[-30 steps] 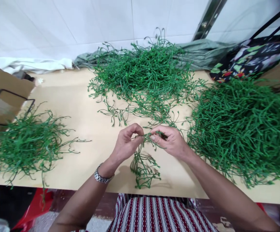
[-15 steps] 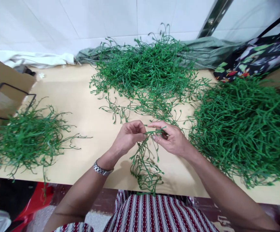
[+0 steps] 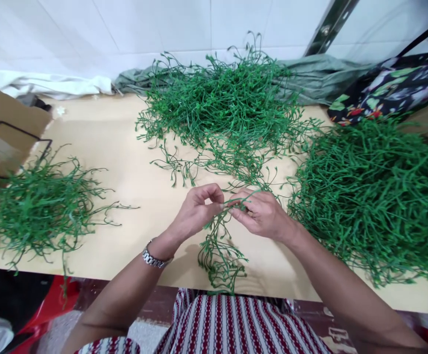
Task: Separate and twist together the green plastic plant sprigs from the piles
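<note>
- our left hand [image 3: 195,214] is pinching the green stems [image 3: 217,263] at their upper end.
- our right hand [image 3: 265,214] is pinching them just beside it.
- the stems are hanging below, near the front of the table [image 3: 114,250].
- we are likely avoiding snags by pinching lightly.

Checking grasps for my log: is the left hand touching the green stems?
Touching: the head view shows the left hand pinching the green stems, which trail down from its grip.

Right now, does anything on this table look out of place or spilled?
Slightly. From the left green pile, a strand hangs over the near edge of the table. A small white flower-shaped piece lies apart near the cardboard box, odd among all that green.
</note>
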The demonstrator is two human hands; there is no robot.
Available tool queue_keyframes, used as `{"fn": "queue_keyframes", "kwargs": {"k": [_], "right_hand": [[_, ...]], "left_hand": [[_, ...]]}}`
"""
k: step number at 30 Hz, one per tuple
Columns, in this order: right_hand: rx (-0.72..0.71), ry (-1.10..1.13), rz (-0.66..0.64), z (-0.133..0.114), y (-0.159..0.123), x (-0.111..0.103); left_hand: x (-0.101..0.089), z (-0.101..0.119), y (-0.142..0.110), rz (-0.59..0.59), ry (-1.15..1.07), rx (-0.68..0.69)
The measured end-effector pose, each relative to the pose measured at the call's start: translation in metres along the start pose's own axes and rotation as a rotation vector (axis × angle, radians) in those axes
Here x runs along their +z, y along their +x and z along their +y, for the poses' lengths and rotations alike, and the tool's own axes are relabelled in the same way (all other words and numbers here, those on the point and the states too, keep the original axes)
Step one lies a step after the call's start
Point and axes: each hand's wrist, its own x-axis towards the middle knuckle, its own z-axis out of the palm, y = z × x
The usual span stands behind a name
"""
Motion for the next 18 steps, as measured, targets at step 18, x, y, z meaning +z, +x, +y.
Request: {"fn": "queue_keyframes", "kwargs": {"k": [18], "right_hand": [[0.312,0.372,0.024,-0.008,0.000,0.006]], "left_hand": [[0.001,-0.015,0.002,-0.056,-0.592,-0.118]]}}
